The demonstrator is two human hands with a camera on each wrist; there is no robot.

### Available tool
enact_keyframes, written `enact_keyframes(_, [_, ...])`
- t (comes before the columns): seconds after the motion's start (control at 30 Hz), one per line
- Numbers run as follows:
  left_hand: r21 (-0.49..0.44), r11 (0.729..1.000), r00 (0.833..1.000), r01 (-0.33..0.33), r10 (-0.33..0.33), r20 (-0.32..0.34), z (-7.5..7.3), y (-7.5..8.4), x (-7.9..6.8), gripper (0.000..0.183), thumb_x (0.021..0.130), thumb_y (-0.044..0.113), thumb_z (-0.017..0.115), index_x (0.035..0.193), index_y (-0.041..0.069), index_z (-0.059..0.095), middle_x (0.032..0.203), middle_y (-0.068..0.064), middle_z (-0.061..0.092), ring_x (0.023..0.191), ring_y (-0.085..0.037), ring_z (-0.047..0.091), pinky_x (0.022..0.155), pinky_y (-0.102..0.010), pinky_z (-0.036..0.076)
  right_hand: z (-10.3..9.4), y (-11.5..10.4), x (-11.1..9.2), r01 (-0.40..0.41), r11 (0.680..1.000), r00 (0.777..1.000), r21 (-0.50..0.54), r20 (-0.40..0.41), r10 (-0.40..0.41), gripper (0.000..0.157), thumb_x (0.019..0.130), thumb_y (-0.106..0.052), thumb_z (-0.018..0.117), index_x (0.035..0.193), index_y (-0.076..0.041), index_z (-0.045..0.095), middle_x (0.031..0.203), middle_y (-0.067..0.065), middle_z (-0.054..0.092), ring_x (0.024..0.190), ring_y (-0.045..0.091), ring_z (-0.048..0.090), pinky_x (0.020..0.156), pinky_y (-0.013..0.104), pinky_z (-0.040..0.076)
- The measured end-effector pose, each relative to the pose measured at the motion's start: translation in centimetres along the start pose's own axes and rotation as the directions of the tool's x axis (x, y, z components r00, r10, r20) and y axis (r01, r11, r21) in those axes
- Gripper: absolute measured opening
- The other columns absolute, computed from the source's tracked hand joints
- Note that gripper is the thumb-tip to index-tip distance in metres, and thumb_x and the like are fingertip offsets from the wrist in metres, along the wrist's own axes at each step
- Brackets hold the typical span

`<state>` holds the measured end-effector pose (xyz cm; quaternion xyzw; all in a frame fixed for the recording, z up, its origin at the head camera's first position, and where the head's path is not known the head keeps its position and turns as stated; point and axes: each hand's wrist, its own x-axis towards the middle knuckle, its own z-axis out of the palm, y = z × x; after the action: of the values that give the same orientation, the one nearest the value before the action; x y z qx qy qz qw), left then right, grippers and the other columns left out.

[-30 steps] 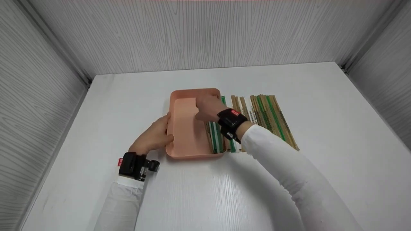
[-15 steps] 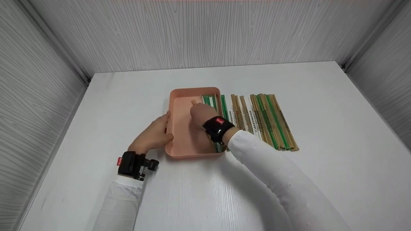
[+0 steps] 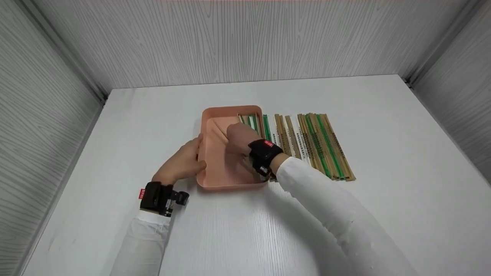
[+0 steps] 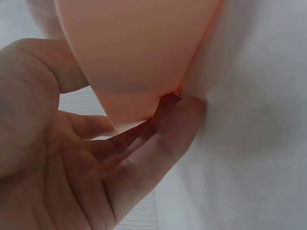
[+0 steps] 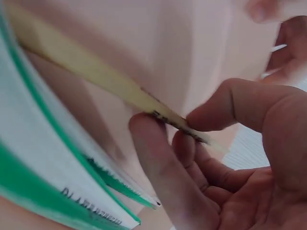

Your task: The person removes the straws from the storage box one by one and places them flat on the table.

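My left hand [image 3: 180, 163] grips the left wall of a pink rectangular tray [image 3: 230, 187]; in the left wrist view its curled fingers [image 4: 156, 160] lie against the outside of the tray. Over the tray's middle, my right hand [image 3: 239, 138] pinches a tan paper-wrapped straw [image 5: 96, 69] with small dark print between thumb and fingers. In the head view the far end of this straw slants up to the left above the tray floor. Green and white wrapped straws [image 5: 62, 158] lie along the tray's right side, partly hidden by my right hand.
Right of the tray, a row of tan, green and white wrapped straws [image 3: 322, 145] lies side by side on the white table [image 3: 387, 130]. Grey wood-grain panels [image 3: 245, 42] stand behind the table and at both sides.
My right hand has moved from the tray's right side toward its middle and nearer me. The tan straw, now slanting, has come into sight. My left hand stays on the tray.
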<state>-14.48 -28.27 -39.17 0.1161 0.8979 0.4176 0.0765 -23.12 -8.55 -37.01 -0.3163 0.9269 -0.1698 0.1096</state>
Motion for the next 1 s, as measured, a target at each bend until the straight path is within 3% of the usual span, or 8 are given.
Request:
enact_keyframes(0.17, [-0.005, 1.0, 1.0, 0.016, -0.016, 0.001, -0.1, 0.0, -0.1, 0.081, 0.082, -0.008, 0.056, 0.159, -0.003, 0.03, 0.131, -0.019, 0.062, 0.112, -0.029, 0.061, 0.096, -0.041, 0.048, -1.1, -0.3, -1.0, 0.053, 0.976, 0.999, 0.212, -0.004, -0.053, 0.029, 0.087, -0.002, 0.061, 0.063, -0.012, 0.048, 0.052, -0.004, 0.032, 0.046, 0.011, 0.029, 0.047, 0.028, 0.026])
enact_keyframes(0.27, [0.003, 1.0, 1.0, 0.019, -0.019, 0.003, -0.2, -0.1, -0.1, 0.085, 0.081, -0.009, 0.055, 0.161, -0.005, 0.026, 0.137, -0.02, 0.06, 0.115, -0.028, 0.06, 0.096, -0.04, 0.048, -1.9, -0.5, -1.9, 0.081, 0.928, 0.997, 0.364, -0.033, -0.074, 0.008, 0.094, -0.006, 0.06, 0.087, -0.006, 0.064, 0.061, 0.0, 0.05, 0.049, 0.011, 0.043, 0.05, 0.027, 0.035])
enact_keyframes(0.33, [0.006, 1.0, 1.0, 0.015, -0.015, 0.001, -0.3, -0.1, -0.2, 0.088, 0.08, -0.009, 0.054, 0.162, -0.005, 0.023, 0.14, -0.02, 0.059, 0.116, -0.028, 0.06, 0.096, -0.04, 0.048, -2.4, -0.5, -2.7, 0.099, 0.886, 0.995, 0.452, -0.07, -0.075, 0.013, 0.099, -0.008, 0.058, 0.109, -0.003, 0.065, 0.076, 0.003, 0.06, 0.058, 0.013, 0.054, 0.056, 0.028, 0.045])
enact_keyframes(0.43, [0.012, 1.0, 1.0, 0.011, -0.011, -0.002, -0.3, -0.1, -0.1, 0.088, 0.08, -0.01, 0.055, 0.162, -0.006, 0.022, 0.141, -0.02, 0.058, 0.114, -0.029, 0.059, 0.095, -0.04, 0.047, -3.2, -0.2, -4.0, 0.146, 0.787, 0.986, 0.599, -0.148, -0.07, 0.028, 0.101, -0.007, 0.057, 0.128, -0.001, 0.062, 0.099, 0.01, 0.063, 0.075, 0.022, 0.065, 0.069, 0.035, 0.058])
enact_keyframes(0.6, [0.028, 0.999, 0.999, 0.039, -0.039, 0.001, -0.1, 0.1, 0.0, 0.089, 0.081, -0.009, 0.054, 0.163, -0.006, 0.018, 0.138, -0.021, 0.057, 0.112, -0.03, 0.059, 0.094, -0.041, 0.048, -4.5, 1.2, -6.4, 0.234, 0.592, 0.962, 0.771, -0.27, -0.029, 0.03, 0.103, -0.009, 0.057, 0.133, -0.007, 0.059, 0.113, 0.014, 0.059, 0.093, 0.03, 0.067, 0.08, 0.043, 0.06])
enact_keyframes(0.77, [0.02, 0.999, 0.999, 0.05, -0.05, 0.003, 0.0, 0.2, -0.2, 0.09, 0.082, -0.008, 0.054, 0.163, -0.007, 0.015, 0.14, -0.024, 0.055, 0.116, -0.031, 0.061, 0.094, -0.041, 0.05, -6.4, 3.8, -9.4, 0.333, 0.466, 0.922, 0.82, -0.386, 0.019, 0.031, 0.104, -0.008, 0.058, 0.135, -0.004, 0.056, 0.115, 0.016, 0.058, 0.099, 0.032, 0.066, 0.082, 0.046, 0.061])
enact_keyframes(0.87, [0.03, 0.998, 0.998, 0.056, -0.056, 0.009, 0.0, 0.2, -0.4, 0.091, 0.084, -0.006, 0.054, 0.163, -0.008, 0.01, 0.154, -0.026, 0.043, 0.126, -0.033, 0.057, 0.098, -0.042, 0.048, -7.4, 6.5, -11.4, 0.353, 0.451, 0.895, 0.82, -0.437, 0.094, 0.035, 0.104, -0.008, 0.059, 0.138, -0.003, 0.057, 0.113, 0.016, 0.059, 0.095, 0.03, 0.067, 0.081, 0.047, 0.061])
enact_keyframes(1.0, [0.04, 0.997, 0.997, 0.072, -0.073, 0.014, 0.0, 0.3, -0.7, 0.091, 0.084, -0.005, 0.053, 0.163, -0.007, 0.007, 0.162, -0.027, 0.033, 0.133, -0.035, 0.053, 0.103, -0.044, 0.046, -8.1, 11.0, -14.2, 0.327, 0.496, 0.857, 0.804, -0.474, 0.203, 0.04, 0.104, -0.014, 0.063, 0.143, -0.007, 0.06, 0.111, 0.015, 0.061, 0.092, 0.025, 0.069, 0.079, 0.04, 0.062])
